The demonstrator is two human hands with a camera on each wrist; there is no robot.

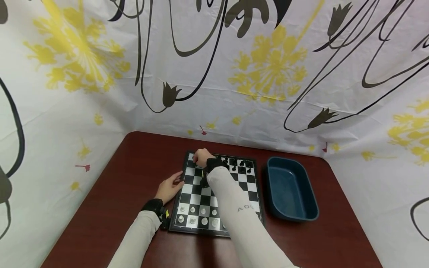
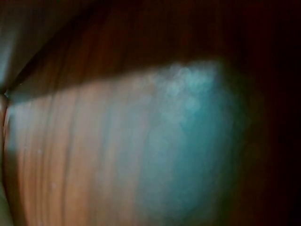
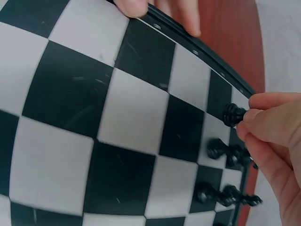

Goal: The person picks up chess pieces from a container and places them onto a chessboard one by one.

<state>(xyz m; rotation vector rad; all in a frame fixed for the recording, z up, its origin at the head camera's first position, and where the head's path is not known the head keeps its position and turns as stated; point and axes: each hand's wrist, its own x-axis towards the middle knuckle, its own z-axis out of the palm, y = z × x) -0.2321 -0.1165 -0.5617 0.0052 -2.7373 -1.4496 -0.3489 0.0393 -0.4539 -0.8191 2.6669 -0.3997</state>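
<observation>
A black-and-white chessboard (image 1: 197,190) lies on the table under both hands. At its far left corner my right hand (image 1: 202,158) pinches a black chess piece (image 3: 233,114) between thumb and fingertips; the fingers cover its top. Two more rows of black chessmen (image 3: 225,193) stand beside it in the right wrist view. My left hand (image 1: 169,188) rests at the board's left edge, thumb and fingers loosely extended; its fingertips (image 3: 131,7) lie on the rim in the right wrist view. White chessmen (image 1: 192,220) stand in two rows along the near side, partly hidden by my right sleeve.
A blue plastic tub (image 1: 291,188) stands right of the board on the dark red table (image 1: 144,156). A patterned white cloth (image 1: 207,74) hangs behind the table and along its sides. Blurred brown wood grain (image 2: 70,155) fills much of the left wrist view.
</observation>
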